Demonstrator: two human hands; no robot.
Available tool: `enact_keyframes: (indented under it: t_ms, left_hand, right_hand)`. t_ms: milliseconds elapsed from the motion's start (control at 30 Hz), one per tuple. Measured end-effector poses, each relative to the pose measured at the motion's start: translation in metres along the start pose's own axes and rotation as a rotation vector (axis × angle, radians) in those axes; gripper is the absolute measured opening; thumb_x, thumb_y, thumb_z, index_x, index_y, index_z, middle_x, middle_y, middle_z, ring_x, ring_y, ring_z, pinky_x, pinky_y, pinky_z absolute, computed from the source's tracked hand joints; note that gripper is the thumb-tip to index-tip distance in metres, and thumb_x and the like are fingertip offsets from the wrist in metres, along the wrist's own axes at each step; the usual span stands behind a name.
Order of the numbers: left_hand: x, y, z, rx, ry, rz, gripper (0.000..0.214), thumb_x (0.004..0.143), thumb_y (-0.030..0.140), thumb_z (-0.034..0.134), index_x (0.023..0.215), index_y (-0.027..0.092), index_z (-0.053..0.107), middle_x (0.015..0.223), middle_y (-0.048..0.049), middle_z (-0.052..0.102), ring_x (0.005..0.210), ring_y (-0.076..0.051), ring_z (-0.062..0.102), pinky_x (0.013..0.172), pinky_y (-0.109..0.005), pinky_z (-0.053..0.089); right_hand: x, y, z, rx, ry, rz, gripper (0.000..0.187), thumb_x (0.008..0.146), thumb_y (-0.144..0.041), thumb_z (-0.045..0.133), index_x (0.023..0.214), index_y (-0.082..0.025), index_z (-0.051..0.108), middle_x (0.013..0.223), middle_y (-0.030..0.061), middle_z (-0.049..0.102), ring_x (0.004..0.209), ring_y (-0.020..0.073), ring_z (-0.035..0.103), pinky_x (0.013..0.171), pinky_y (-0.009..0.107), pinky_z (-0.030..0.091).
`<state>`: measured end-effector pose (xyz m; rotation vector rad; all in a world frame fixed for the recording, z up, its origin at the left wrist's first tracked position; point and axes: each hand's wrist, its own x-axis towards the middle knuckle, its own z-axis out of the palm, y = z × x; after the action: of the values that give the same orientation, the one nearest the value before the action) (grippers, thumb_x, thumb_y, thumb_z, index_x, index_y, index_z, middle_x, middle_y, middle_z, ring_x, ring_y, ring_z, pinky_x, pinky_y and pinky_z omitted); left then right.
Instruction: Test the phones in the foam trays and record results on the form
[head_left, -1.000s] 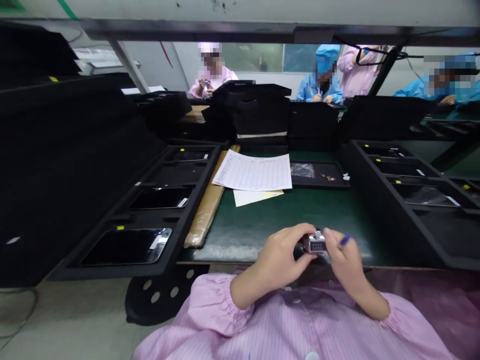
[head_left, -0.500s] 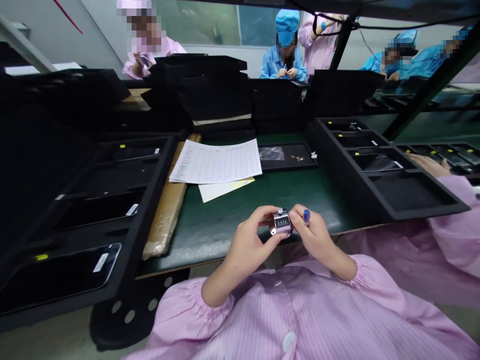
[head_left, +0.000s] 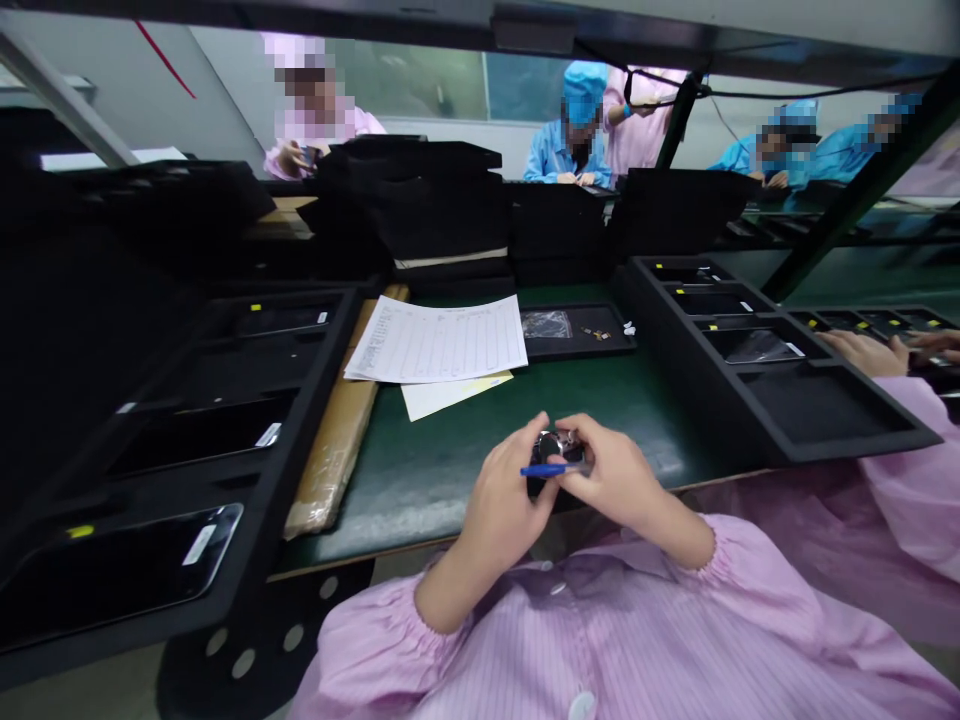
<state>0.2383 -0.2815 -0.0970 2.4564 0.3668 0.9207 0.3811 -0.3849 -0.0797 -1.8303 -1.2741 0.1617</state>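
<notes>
Near the table's front edge, a shiny metal tally counter [head_left: 553, 446] sits between my two hands, its number window no longer facing the camera. My left hand [head_left: 501, 500] is closed around the counter's left side. From the other side, my right hand [head_left: 621, 474] is closed with its fingers at the counter and also holds a blue pen [head_left: 545, 470]. The pen lies sideways across the front of the counter, its blue end pointing left. Fingers and pen partly cover the counter.
Printed sheets [head_left: 442, 340] lie beyond my hands, beside a small black tray [head_left: 579, 345] with a plastic bag and small parts. Foam trays with phone-like panels flank me, left [head_left: 259, 500] and right [head_left: 832, 440]. A taped cardboard strip [head_left: 330, 460] lies left. A co-worker's hand [head_left: 862, 352] is at right.
The tally counter has been turned, so its digits no longer show. My right hand has moved inward, and the pen has swung from pointing at the camera to lying across the counter.
</notes>
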Motion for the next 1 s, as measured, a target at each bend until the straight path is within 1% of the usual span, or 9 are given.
enact_keyframes:
  t_ms: [100,167,233,367,467,567,667,800,1000]
  left_hand:
    - [-0.009,-0.016,0.011,0.081,0.068,-0.039,0.075,0.092,0.031,0.060,0.154,0.019,0.020,0.155,-0.0213,0.040,0.145,-0.031,0.039,0.112,-0.053,0.043]
    - [-0.017,-0.026,0.019,0.127,0.037,-0.078,0.068,0.093,0.031,0.059,0.152,0.018,0.026,0.156,-0.0219,0.038,0.145,-0.033,0.038,0.112,-0.054,0.043]
    - [-0.024,-0.033,0.024,0.151,0.000,-0.098,0.055,0.095,0.028,0.055,0.146,0.017,0.038,0.155,-0.0212,0.040,0.145,-0.033,0.039,0.111,-0.054,0.045]
    - [-0.030,-0.036,0.027,0.148,-0.035,-0.105,0.045,0.094,0.022,0.053,0.138,0.016,0.049,0.155,-0.0186,0.042,0.145,-0.031,0.038,0.113,-0.052,0.044]
    - [-0.030,-0.033,0.026,0.137,-0.055,-0.115,0.040,0.094,0.020,0.051,0.133,0.016,0.053,0.152,-0.0179,0.045,0.144,-0.031,0.040,0.112,-0.052,0.045]
    - [-0.030,-0.031,0.025,0.122,-0.064,-0.123,0.038,0.095,0.021,0.050,0.132,0.015,0.055,0.152,-0.0182,0.046,0.144,-0.031,0.040,0.112,-0.052,0.046]
    - [-0.030,-0.031,0.026,0.118,-0.065,-0.129,0.038,0.095,0.023,0.050,0.132,0.014,0.054,0.151,-0.0186,0.047,0.144,-0.031,0.041,0.111,-0.052,0.047]
    - [-0.029,-0.032,0.026,0.134,-0.066,-0.114,0.036,0.095,0.023,0.050,0.129,0.013,0.057,0.150,-0.0188,0.049,0.142,-0.032,0.044,0.110,-0.053,0.048]
    - [-0.029,-0.034,0.027,0.152,-0.064,-0.088,0.031,0.094,0.021,0.052,0.123,0.015,0.061,0.143,-0.0174,0.056,0.137,-0.032,0.050,0.107,-0.053,0.051]
  right_hand:
    - [0.061,0.014,-0.012,-0.092,0.155,0.022,0.029,0.077,-0.032,0.072,0.104,-0.024,0.065,0.089,0.0023,0.073,0.074,0.0199,0.066,0.063,0.027,0.045]
    - [0.113,0.028,-0.020,-0.204,0.245,0.106,0.030,0.085,-0.039,0.065,0.111,-0.023,0.064,0.098,0.0047,0.073,0.085,0.0218,0.068,0.071,0.029,0.048]
    - [0.161,0.043,-0.021,-0.386,0.198,0.257,0.033,0.090,-0.045,0.060,0.114,-0.023,0.064,0.102,0.0057,0.073,0.093,0.0237,0.068,0.074,0.030,0.048]
    - [0.217,0.068,-0.004,-0.466,0.086,0.316,0.029,0.087,-0.039,0.065,0.106,-0.018,0.069,0.094,0.0098,0.073,0.090,0.0276,0.069,0.072,0.032,0.048]
    - [0.226,0.079,0.009,-0.509,0.030,0.296,0.037,0.084,-0.044,0.069,0.107,-0.015,0.069,0.095,0.0129,0.072,0.087,0.0296,0.069,0.071,0.033,0.049]
    - [0.223,0.083,0.011,-0.563,0.072,0.210,0.056,0.092,-0.055,0.056,0.124,-0.009,0.060,0.117,0.0222,0.064,0.097,0.0329,0.066,0.077,0.038,0.049]
    - [0.214,0.084,0.006,-0.598,0.069,0.031,0.044,0.102,-0.042,0.037,0.124,-0.011,0.059,0.122,0.0206,0.062,0.104,0.0304,0.062,0.086,0.038,0.047]
    - [0.200,0.090,0.010,-0.627,-0.078,-0.214,0.025,0.100,-0.026,0.046,0.107,-0.016,0.068,0.108,0.0131,0.070,0.104,0.0268,0.060,0.095,0.036,0.043]
    - [0.193,0.109,0.020,-0.674,-0.116,-0.283,0.022,0.096,-0.017,0.053,0.105,-0.015,0.073,0.106,0.0134,0.073,0.098,0.0265,0.062,0.092,0.036,0.044]
